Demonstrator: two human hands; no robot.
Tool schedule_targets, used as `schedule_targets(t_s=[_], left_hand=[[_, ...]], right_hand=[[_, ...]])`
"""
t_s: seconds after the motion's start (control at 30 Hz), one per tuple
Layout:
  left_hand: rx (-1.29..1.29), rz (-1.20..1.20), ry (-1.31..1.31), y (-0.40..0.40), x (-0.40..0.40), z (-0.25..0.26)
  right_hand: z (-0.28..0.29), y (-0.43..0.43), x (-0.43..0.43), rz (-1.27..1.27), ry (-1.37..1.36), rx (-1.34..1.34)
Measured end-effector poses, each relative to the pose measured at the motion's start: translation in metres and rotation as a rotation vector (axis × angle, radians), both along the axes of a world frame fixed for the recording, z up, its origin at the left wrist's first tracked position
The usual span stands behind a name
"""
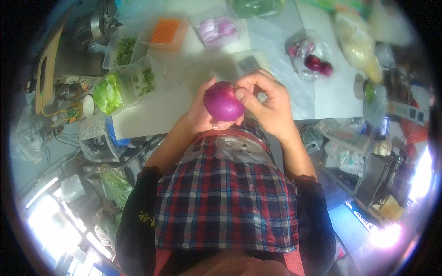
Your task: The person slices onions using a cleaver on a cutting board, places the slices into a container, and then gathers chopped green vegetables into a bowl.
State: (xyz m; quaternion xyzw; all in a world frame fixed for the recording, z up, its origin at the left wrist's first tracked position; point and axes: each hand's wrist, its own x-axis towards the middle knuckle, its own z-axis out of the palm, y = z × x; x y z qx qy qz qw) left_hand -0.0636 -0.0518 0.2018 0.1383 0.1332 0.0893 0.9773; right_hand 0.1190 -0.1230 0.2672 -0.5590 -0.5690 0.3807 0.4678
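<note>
A whole red onion (224, 103) rests in my left hand (198, 114), which cups it from below and the left side. The thumb and fingers of my right hand (269, 100) touch the onion's upper right, near its stem end. Just beyond my hands lies a wide blade (248, 64), partly hidden behind them, on a pale cutting board (224, 63). Farther back, a clear plastic container (221, 44) holds cut onion pieces (210, 30). On the right, more red onions (313, 63) sit in and beside a clear plastic bag (299, 65).
Left on the table (148, 120) stand containers of shredded carrot (165, 31), chopped greens (126, 50), leafy herbs (147, 81) and lettuce (108, 93). A bulging plastic bag (355, 41) lies at the back right. The table's front edge runs close to my apron (226, 196).
</note>
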Motion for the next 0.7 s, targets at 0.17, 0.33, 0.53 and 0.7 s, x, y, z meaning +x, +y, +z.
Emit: schedule_targets(t_s=[0.17, 0.33, 0.53, 0.7], left_hand=[[0.009, -0.044, -0.090, -0.001, 0.000, -0.004], [0.226, 0.127, 0.306, -0.001, -0.001, 0.008], [1.051, -0.226, 0.330, 0.044, -0.011, 0.017], [1.323, -0.146, 0.467, 0.018, 0.001, 0.037]], right_hand=[[-0.007, -0.001, 0.000, -0.019, 0.176, -0.057], [0.007, 0.000, 0.009, 0.068, 0.129, -0.083], [0.008, 0.001, 0.021, 0.166, -0.371, 0.146], [0.011, 0.006, 0.031, 0.080, -0.249, 0.166]])
